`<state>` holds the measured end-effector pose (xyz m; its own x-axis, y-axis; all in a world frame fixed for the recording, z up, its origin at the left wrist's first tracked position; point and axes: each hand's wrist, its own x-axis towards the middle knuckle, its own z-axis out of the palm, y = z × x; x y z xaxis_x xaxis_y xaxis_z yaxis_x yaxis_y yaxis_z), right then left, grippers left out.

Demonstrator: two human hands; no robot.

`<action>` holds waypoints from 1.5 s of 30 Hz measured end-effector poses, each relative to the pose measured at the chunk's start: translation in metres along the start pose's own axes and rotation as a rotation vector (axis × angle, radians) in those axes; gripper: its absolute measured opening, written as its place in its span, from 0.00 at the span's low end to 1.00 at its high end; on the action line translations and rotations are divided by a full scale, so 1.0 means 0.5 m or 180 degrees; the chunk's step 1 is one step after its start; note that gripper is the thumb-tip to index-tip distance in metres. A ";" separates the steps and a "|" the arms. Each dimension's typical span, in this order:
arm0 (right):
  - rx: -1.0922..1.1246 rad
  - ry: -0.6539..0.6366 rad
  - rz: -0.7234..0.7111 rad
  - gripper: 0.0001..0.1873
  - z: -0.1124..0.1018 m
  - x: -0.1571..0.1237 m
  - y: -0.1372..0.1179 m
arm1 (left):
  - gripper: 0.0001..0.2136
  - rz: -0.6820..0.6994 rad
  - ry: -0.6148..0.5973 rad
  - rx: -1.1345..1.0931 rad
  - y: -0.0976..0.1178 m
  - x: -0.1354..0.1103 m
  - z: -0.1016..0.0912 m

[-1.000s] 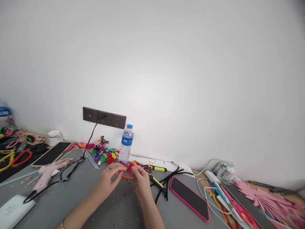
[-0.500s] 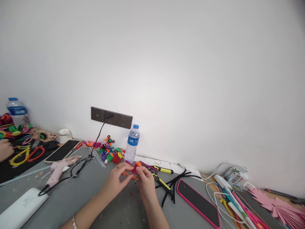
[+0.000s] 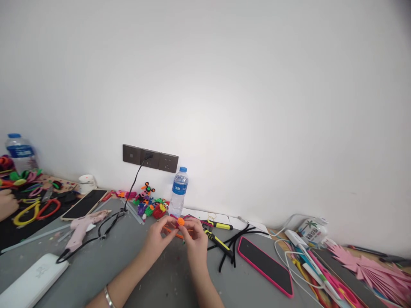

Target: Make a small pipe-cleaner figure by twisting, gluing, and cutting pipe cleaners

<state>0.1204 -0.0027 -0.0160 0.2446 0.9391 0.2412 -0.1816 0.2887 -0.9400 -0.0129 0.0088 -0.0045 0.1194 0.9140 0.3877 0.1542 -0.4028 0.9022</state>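
Observation:
Both of my hands meet over the grey table [image 3: 96, 269] near its far edge. My left hand [image 3: 157, 238] and my right hand [image 3: 196, 240] pinch a small orange and pink pipe-cleaner piece [image 3: 180, 223] between their fingertips. An orange strand of it hangs between the hands. A bracelet sits on my left wrist. A water bottle [image 3: 178, 192] stands just behind the hands, with a heap of small colourful pipe-cleaner figures [image 3: 150, 204] to its left.
A pink glue gun [image 3: 81, 226] with a black cord lies at the left, beside a phone [image 3: 84, 204] and a white power bank [image 3: 30, 282]. A pink-cased phone [image 3: 266, 266], black strips, cutters [image 3: 218, 240] and pink paper lie at the right. Another person's hand [image 3: 7, 204] shows at the far left.
The view shifted a little to the left. My hands turned the small piece, so its orange end now shows on top instead of the pink part.

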 end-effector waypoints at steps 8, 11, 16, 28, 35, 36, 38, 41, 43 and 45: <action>-0.0535 0.0002 -0.0453 0.04 -0.002 0.000 -0.012 | 0.05 0.0075 -0.0026 0.0042 -0.010 -0.001 0.004; -0.0521 -0.0089 -0.0557 0.04 -0.005 0.001 -0.011 | 0.05 0.0056 -0.0071 0.0003 -0.004 -0.001 0.006; -0.0654 -0.0154 -0.0638 0.02 -0.011 0.004 -0.011 | 0.06 -0.0047 -0.0053 -0.0090 0.004 -0.001 0.008; -0.0454 -0.0427 -0.0517 0.05 0.001 -0.003 0.000 | 0.07 0.0270 -0.0057 0.0361 -0.014 -0.002 0.004; -0.0545 -0.0434 -0.0593 0.06 0.002 -0.005 -0.006 | 0.09 0.0289 -0.0159 0.0462 -0.026 -0.002 0.003; -0.0547 -0.0434 -0.0579 0.06 0.002 -0.006 -0.006 | 0.09 0.0272 -0.0174 0.0498 -0.029 -0.002 0.003; -0.0521 -0.0437 -0.0543 0.06 0.003 -0.007 -0.003 | 0.09 0.0247 -0.0183 0.0580 -0.032 -0.002 0.002; -0.0457 -0.0442 -0.0535 0.07 0.004 -0.008 0.002 | 0.09 0.0229 -0.0195 0.0659 -0.034 -0.003 0.001; -0.0445 -0.0442 -0.0538 0.08 0.004 -0.007 0.005 | 0.10 0.0208 -0.0216 0.0635 -0.034 -0.004 0.002; -0.0444 -0.0436 -0.0526 0.09 0.003 -0.005 0.007 | 0.10 0.0188 -0.0204 0.0606 -0.034 -0.005 0.004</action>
<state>0.1178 -0.0040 -0.0194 0.1271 0.9005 0.4158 -0.0144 0.4208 -0.9070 -0.0140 0.0133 -0.0214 0.1950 0.8860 0.4206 0.3268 -0.4630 0.8239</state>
